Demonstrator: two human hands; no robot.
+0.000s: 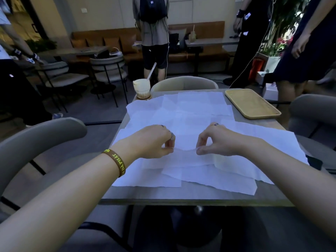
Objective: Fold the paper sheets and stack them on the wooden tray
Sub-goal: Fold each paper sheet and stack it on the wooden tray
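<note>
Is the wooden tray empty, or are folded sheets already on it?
Empty: the wooden tray shows only bare wood; the paper sheets lie spread on the table.

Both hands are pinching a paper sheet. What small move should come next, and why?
Probably lift the pinched edge and carry it forward to fold the sheet over. The left hand and right hand each pinch the near edge of one paper sheet, and no sheet lies on the wooden tray yet.

White paper sheets lie overlapping across the middle of the desk, one with its near edge lifted at centre. The pale rectangular wooden tray lies flat at 2 o'clock, just beside them.
</note>
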